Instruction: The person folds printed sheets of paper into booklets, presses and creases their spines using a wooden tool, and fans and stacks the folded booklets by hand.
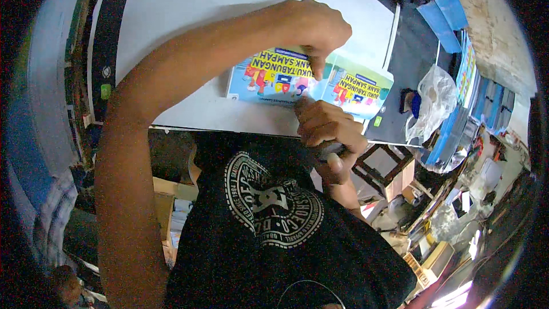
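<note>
Two printed covers (277, 80), light blue with yellow title bands and cartoon figures, lie side by side on a white tabletop (189, 17). They appear upside down to me, and their left edge shows some thickness. My left arm reaches around from the left, and my left hand (323, 29) is over their far edge. Its fingers are curled, with one digit pressing down near where the covers meet; its palm is hidden. At the near edge, my right hand (331, 129) is closed around a dark object (331, 150), mostly hidden by the fingers. Its knuckles are near the covers.
A crumpled clear plastic bag (434, 100) and a small dark blue item (410, 102) lie on the black surface to the right. Blue stacks (449, 132) line the wall beyond. Below the tabletop, a wooden frame (383, 166) stands at the right.
</note>
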`<state>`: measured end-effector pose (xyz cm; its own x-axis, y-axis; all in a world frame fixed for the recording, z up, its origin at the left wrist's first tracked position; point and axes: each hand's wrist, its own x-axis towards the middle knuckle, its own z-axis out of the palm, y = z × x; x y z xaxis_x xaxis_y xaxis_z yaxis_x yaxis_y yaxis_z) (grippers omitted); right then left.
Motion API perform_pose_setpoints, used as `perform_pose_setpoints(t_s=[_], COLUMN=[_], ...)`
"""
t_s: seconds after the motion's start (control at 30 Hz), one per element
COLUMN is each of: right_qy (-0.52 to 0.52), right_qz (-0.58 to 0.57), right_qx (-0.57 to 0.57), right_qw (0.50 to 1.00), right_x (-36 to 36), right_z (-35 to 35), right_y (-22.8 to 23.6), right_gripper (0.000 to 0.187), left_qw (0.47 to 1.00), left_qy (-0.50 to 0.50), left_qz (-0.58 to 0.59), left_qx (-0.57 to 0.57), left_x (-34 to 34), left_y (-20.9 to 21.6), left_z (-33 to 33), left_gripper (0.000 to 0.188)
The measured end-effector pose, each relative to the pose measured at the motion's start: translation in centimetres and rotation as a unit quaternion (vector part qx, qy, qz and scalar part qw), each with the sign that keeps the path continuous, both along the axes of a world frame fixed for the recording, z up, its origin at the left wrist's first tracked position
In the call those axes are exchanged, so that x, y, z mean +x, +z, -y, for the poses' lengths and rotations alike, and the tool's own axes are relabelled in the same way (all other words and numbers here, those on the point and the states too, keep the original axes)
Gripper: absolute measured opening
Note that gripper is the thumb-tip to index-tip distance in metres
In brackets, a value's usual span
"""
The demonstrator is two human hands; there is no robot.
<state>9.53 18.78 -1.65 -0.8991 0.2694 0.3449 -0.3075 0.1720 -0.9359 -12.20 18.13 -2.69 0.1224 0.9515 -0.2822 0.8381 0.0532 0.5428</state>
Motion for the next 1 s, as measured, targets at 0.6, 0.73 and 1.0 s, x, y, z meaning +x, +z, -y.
perform_pose_setpoints(t_s=[0.6, 0.73, 1.0], right_qy=[0.062, 0.200, 0.200], right_qz=[0.098, 0.119, -0.027], right_qx=[0.162, 0.279, 0.058], right_qw=[0.980, 0.932, 0.978], right_x=[1.2, 1.5, -6.0], right_z=[1.5, 2.6, 4.7], right_y=[-0.7, -4.4, 1.9], right_gripper=[0.042, 0.033, 0.028], left_qw=[0.999, 0.999, 0.999], left_qy=[-0.014, 0.005, 0.030], left_qz=[0.023, 0.027, 0.012], left_qx=[0.034, 0.027, -0.008], left_x=[-0.3, -0.7, -0.3], left_y=[1.3, 1.2, 0.7], left_z=[-0.1, 2.0, 0.8], left_gripper=[0.064, 0.061, 0.060])
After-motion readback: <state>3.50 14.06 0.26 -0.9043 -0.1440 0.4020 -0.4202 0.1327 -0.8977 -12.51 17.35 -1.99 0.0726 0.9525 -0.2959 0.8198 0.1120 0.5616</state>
